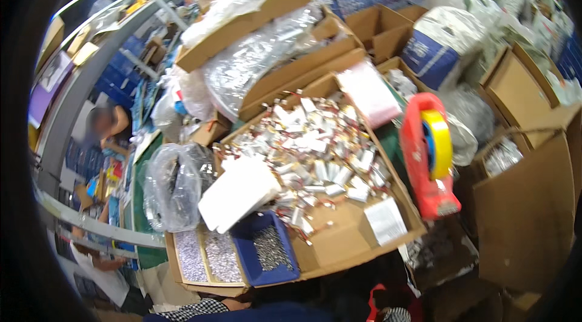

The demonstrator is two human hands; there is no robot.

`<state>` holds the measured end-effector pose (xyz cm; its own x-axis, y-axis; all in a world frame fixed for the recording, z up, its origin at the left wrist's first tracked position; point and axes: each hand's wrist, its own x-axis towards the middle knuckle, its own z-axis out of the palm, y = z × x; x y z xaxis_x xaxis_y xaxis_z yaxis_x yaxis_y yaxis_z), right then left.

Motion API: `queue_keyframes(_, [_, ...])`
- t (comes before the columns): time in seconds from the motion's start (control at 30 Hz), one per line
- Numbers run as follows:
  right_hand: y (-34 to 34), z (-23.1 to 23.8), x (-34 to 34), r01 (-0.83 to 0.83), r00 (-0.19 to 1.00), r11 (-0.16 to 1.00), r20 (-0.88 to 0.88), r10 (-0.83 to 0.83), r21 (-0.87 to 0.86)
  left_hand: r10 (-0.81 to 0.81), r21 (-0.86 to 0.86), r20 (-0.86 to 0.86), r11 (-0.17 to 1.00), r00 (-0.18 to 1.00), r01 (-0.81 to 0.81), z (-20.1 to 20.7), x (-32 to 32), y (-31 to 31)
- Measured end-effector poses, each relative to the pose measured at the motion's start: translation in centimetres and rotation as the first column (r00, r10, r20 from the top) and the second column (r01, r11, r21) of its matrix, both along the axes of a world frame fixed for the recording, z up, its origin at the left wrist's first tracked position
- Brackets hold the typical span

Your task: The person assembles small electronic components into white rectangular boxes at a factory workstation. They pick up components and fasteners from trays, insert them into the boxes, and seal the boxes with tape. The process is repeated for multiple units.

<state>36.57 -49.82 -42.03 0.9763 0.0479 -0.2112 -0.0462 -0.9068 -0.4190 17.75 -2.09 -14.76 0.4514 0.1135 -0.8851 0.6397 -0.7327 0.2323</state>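
Silver wired cells (306, 140) lie heaped in a shallow cardboard tray (339, 246), its raised sides keeping them together. By its near left corner, a blue bin (276, 277) keeps small dark metal pieces (270, 249) apart from pale bits (222, 259) in 2 adjoining compartments. White sheets (239, 195) rest tilted behind the bin. At the lower edge, the left hand (235, 304) and, it seems, the right hand (393, 299) are barely visible; I cannot tell how open their fingers are or what they hold
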Motion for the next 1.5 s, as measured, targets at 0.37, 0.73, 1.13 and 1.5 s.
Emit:
queue_keyframes(0.37, [3.3,0.0,18.9,-0.005,1.0,0.969,0.014,0.008,-0.249,0.085,0.012,-0.009,0.996,0.996,-0.085,-1.3,2.1,-0.3])
queue_keyframes(0.73, [3.0,0.3,25.6,-0.029,0.999,0.933,-0.045,0.014,-0.358,0.209,0.016,-0.004,0.978,0.978,-0.209,-1.8,-0.1,-1.4])
queue_keyframes(1.13, [1.6,-0.4,9.3,-0.258,0.966,0.954,-0.064,0.25,-0.155,0.195,0.014,0.138,0.98,0.971,-0.199,-7.0,-4.2,-0.8])
queue_keyframes(1.5, [0.7,0.3,-2.6,-0.416,0.904,0.909,-0.116,0.411,-0.022,0.006,0.006,0.171,1.0,0.985,-0.007,-12.6,-8.6,-0.8])
